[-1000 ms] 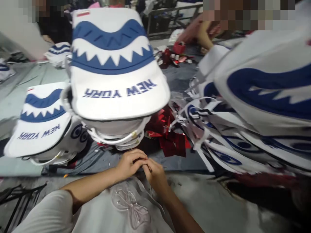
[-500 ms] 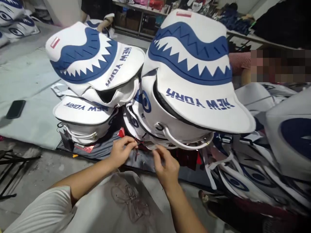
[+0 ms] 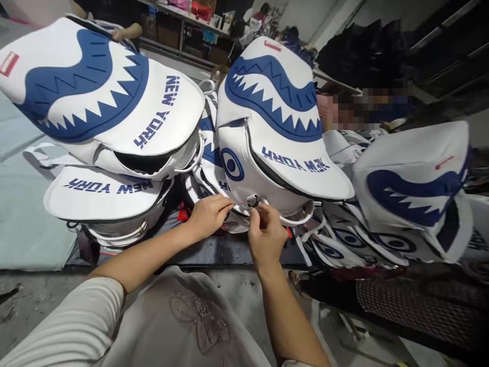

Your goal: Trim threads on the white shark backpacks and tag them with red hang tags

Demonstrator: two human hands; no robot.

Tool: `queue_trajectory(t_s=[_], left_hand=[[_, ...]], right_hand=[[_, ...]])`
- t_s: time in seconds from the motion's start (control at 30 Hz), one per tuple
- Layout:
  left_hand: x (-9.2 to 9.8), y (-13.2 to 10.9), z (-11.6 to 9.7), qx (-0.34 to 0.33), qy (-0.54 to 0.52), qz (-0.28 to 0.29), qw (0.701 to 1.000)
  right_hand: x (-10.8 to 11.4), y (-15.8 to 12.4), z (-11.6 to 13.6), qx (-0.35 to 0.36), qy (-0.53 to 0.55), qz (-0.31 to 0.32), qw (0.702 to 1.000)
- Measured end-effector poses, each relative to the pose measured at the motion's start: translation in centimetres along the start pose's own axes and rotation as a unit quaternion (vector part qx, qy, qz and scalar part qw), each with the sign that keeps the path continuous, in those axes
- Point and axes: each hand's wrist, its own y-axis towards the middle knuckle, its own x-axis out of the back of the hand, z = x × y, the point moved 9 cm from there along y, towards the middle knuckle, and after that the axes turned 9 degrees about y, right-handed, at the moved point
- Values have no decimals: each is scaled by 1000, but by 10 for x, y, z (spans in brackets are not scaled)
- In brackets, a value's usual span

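A white backpack (image 3: 282, 168) with a blue shark mouth and NEW YORK lettering stands in front of me, its flap hanging toward me. At its lower side is a small black ring (image 3: 252, 201). My left hand (image 3: 206, 218) pinches a thin red string (image 3: 240, 204), which runs to the ring. Thumb and forefinger of my right hand (image 3: 268, 235) are closed at the ring, just below and right of it. Exactly how the string passes at the ring is too small to tell.
Another shark backpack (image 3: 87, 97) lies on a white bag (image 3: 107, 196) at left. More printed bags (image 3: 405, 188) are piled at right. Behind the bags, a person's arm (image 3: 128, 33) shows. Shelves (image 3: 183, 30) line the back. A person in patterned legwear (image 3: 401, 306) sits at right.
My view has swung right and closer. Both hands have come up from in front of the backpack to its side ring, and the red string now stretches from my left fingers to the ring.
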Motion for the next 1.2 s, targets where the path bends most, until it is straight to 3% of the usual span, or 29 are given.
queue_trajectory(t_s=[0.13, 0.27, 0.37, 0.47, 0.57, 0.67, 0.77, 0.87, 1.0, 1.07, 1.1, 1.2], left_hand=[[-15, 18, -3, -6, 53, 63, 997], [-31, 35, -17, -50, 61, 133, 988], [-29, 37, -25, -59, 28, 159, 985], [4, 30, -28, -81, 86, 62, 991], [51, 21, -8, -56, 261, -77, 961], [82, 23, 38, 9, 375, -88, 923], [119, 37, 77, 86, 402, -73, 909], [186, 56, 90, 171, 417, -108, 886], [334, 73, 82, 213, 417, -295, 833], [412, 60, 95, 256, 393, -417, 779], [445, 51, 109, 283, 382, -447, 758], [525, 14, 144, 294, 369, -524, 709]], right_hand=[[-2, 1, 6, 16, 9, 13, 1000], [9, 8, 10, 41, -103, 20, 994], [13, 11, 9, 44, -146, 32, 988], [20, 9, 8, 47, -90, -7, 995], [17, 6, 3, 48, -51, -8, 998], [7, 7, 3, 73, -51, 24, 996], [5, 10, 4, 87, -58, 23, 994], [4, 11, 5, 87, -53, 22, 995], [5, 11, 6, 81, -50, 16, 995], [6, 11, 6, 77, -58, 13, 995], [6, 11, 6, 78, -63, 14, 995], [7, 11, 10, 105, -79, 17, 991]])
